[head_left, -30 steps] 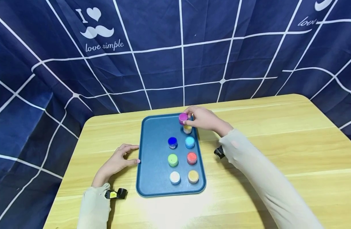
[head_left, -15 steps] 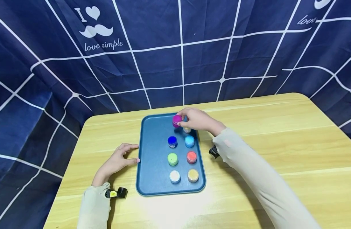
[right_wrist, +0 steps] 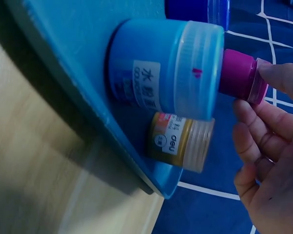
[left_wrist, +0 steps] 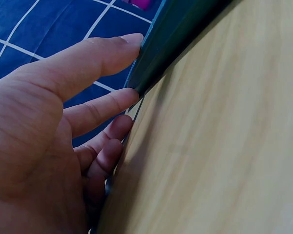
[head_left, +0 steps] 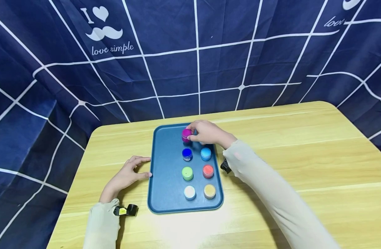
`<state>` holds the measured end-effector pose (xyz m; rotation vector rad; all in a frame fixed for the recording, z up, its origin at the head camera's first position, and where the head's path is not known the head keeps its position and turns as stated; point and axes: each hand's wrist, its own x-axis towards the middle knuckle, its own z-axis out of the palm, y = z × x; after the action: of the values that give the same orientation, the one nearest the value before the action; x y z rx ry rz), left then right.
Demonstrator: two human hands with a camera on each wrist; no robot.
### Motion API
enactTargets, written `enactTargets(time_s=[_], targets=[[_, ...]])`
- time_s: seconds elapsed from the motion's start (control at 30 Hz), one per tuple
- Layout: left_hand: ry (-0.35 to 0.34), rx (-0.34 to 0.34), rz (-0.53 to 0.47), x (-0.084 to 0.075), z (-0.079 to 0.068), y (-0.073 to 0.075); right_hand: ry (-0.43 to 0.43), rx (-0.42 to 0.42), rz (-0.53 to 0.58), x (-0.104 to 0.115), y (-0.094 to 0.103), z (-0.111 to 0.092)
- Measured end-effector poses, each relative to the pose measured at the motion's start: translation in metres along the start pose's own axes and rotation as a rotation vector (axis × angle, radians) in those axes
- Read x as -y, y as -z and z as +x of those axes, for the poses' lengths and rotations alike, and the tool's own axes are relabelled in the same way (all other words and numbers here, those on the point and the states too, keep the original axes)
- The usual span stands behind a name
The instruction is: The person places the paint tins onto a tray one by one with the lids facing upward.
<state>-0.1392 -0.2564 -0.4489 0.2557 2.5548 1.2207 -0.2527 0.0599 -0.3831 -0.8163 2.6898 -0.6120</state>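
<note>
In the head view my right hand pinches a magenta paint jar by its lid, over the far part of the blue tray. The right wrist view shows thumb and fingers on the lid of this magenta jar, its base off the tray. Just nearer stands a dark blue paint jar, with a light blue paint jar to its right. A gold paint jar stands behind the light blue one, mostly covered by my hand in the head view. My left hand touches the tray's left rim, fingers extended.
On the tray's nearer part stand a green jar, a red jar, a white jar and an ochre jar. Wooden table surrounds the tray. A dark blue curtain hangs behind.
My right hand has moved the magenta jar leftward and slightly nearer, from over the gold jar to behind the dark blue jar. The left hand stays at the tray rim.
</note>
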Motion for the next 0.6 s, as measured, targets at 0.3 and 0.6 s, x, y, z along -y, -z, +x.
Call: enactTargets(time_s=[0.3, 0.6], targets=[[-0.011, -0.008, 0.008, 0.0009, 0.0002, -0.0005, -0.006, 0.018, -0.032, 0.0027, -0.0030, 0.0046], [-0.001, -0.007, -0.006, -0.0008, -0.0001, -0.0003, -0.001, 0.013, -0.097, 0.0024, -0.0072, 0.0069]])
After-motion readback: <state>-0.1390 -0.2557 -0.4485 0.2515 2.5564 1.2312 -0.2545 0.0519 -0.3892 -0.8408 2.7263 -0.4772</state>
